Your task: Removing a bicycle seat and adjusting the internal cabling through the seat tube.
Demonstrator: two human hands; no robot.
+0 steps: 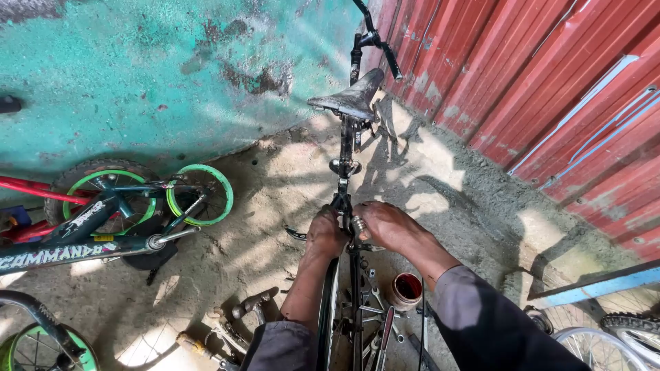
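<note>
1. Head view: bike frame (343, 199) stands upright between both hands, below the saddle (352, 97).
2. Left hand (324, 233) grips the frame, fingers closed.
3. Right hand (385, 225) clasps its other side.
4. Red cup (405, 289) sits near the frame's base.

1 label shows: a white lettered decal (48, 255) running lengthwise along the dark blue frame tube of a small child's bicycle (103, 227) lying at the left, near the teal wall. No packages, signs or screens appear.
</note>
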